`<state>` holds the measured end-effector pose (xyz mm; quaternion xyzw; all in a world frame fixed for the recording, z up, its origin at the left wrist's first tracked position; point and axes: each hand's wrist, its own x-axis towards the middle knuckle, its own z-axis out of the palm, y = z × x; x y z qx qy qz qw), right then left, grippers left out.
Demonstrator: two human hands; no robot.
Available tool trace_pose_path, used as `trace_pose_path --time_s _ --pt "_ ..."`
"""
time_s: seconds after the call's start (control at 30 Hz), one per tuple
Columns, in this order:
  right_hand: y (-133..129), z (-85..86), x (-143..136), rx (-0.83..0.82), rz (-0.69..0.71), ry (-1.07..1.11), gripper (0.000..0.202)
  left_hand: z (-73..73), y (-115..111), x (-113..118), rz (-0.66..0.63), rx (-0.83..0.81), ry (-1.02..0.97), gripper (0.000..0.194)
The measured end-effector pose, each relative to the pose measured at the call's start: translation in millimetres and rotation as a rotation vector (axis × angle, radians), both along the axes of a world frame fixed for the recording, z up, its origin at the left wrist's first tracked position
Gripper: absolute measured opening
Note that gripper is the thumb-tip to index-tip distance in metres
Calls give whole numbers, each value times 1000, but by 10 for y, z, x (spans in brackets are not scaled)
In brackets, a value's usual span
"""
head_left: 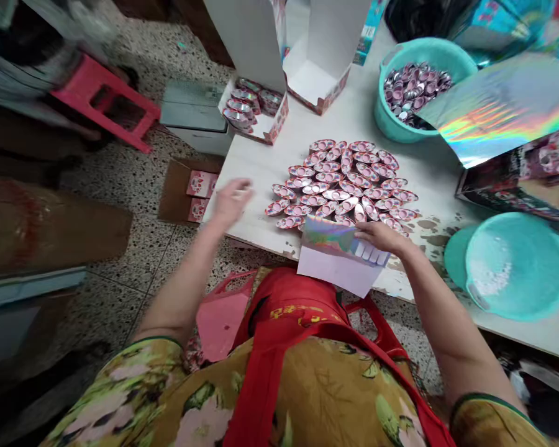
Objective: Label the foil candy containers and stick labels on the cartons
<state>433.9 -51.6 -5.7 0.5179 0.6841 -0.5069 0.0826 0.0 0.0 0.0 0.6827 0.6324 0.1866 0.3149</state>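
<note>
Head view: handling the sheet (333, 267) seems the step; my right hand (377, 236) grips it; my left hand (233, 202), seemingly empty, fingers loosely parted, probably must reach it.

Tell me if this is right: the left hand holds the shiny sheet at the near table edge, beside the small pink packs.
Wrong hand: the head view shows the right hand, not the left hand, holding the shiny sheet at the near table edge, beside the small pink packs.
</note>
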Motion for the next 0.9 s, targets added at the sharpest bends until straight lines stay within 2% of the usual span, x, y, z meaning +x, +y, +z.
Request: trace_pose_path --time_s 0.07,0.13,0.17,0.23,0.3,0.5,0.63,0.73,0.9 --pt "67 -6 36 -20 30 17 34 -66 -75 1006 -333 -6 -37 36" --pt "125 -25 86 -26 33 29 32 -110 -97 1804 -571 -55 -1 34" --pt "148 -43 121 -18 25 32 31 -131 -85 2087 -626 -135 35 28" --pt "187 -91 212 -6 -23 45 30 -185 -22 2414 -659 -279 79 20" --pt "219 -150 327 -34 -94 85 31 -252 74 2505 -640 -355 83 18" --pt "300 -281 645 -178 -304 227 34 -363 261 2489 -573 -335 46 18" --pt "359 -306 716 -199 -383 259 34 -389 187 2689 -532 -72 140 22" --pt "398 -341 737 -201 -437 266 32 -461 87 2861 -560 125 172 23" --pt "409 -451 805 -272 -556 329 31 -625 -61 2956 -598 300 185 32"
